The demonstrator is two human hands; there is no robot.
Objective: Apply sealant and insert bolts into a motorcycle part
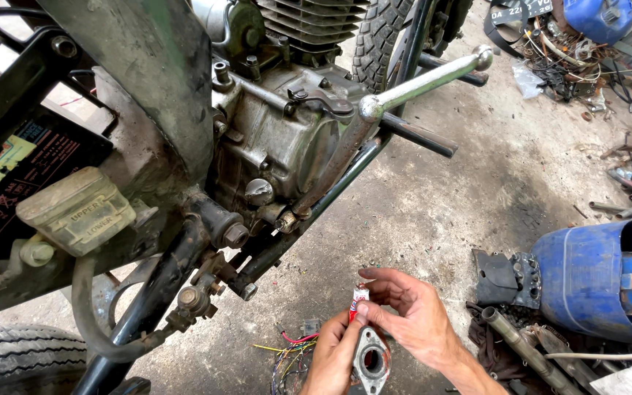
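We observe both hands low in the view, close together and touching. The left hand (334, 358) rises from the bottom edge, fingers curled in a closed grip, thumb uppermost. The right hand (412, 311) enters from the lower right on a bare forearm, wrist bent inward; its thumb and forefinger are pinched together at the tips, the remaining fingers extended and slightly spread above.

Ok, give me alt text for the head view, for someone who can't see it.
Two hands work low in the frame: the left hand holds a grey metal flange, the right hand pinches a small red and white tube above it. A stripped motorcycle engine sits behind, on a concrete floor.
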